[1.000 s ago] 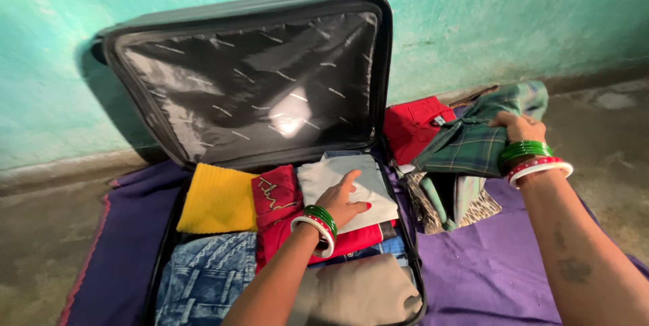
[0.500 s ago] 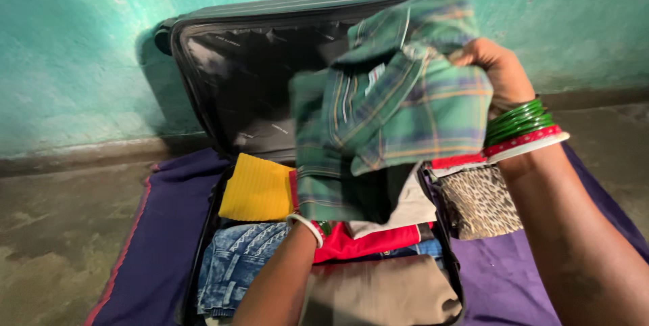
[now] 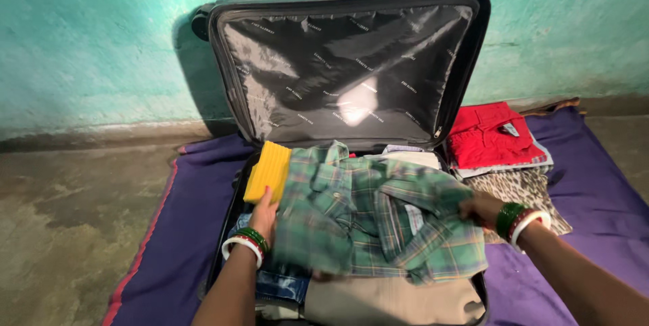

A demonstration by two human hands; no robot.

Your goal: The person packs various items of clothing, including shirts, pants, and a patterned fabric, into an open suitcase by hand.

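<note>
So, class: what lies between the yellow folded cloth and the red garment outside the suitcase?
In the head view, the green plaid shirt and a pale folded cloth lie between the yellow cloth and red garment.

Green plaid shirt (image 3: 368, 221), crossed with thin orange and dark lines, spread loosely and rumpled across the packed half of the open black suitcase (image 3: 351, 1). Collar towards the raised lid, a small white label showing on the inner side near the right, fabric bunched in folds and blurred at the lower left edge. Covers most of the clothes beneath, its left edge just beside a yellow folded cloth (image 3: 268, 172), its lower edge over a beige garment (image 3: 392, 302).
</note>
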